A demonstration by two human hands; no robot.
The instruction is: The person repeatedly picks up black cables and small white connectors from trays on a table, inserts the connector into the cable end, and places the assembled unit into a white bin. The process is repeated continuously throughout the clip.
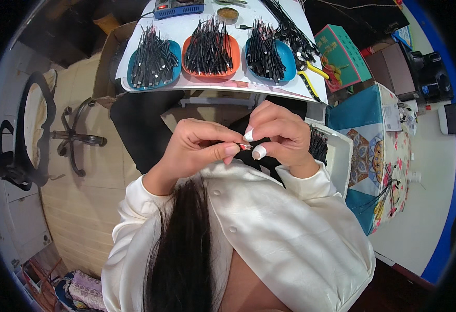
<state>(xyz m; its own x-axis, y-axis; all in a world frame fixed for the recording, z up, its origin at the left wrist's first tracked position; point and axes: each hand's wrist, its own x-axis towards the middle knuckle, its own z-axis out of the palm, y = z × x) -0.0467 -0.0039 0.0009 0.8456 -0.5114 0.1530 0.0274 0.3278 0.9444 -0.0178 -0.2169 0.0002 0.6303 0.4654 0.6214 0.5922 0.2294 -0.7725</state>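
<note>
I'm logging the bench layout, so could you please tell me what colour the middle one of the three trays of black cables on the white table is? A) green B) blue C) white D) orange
D: the middle tray shows an orange rim under its black cables, while the left tray and the right tray on the table are blue.

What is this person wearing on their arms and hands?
Both arms are covered by long cream-white sleeves of a buttoned top, ending at the wrists. The left hand is bare, with no glove or ring showing. The right hand has white finger covers on two fingertips.
</note>
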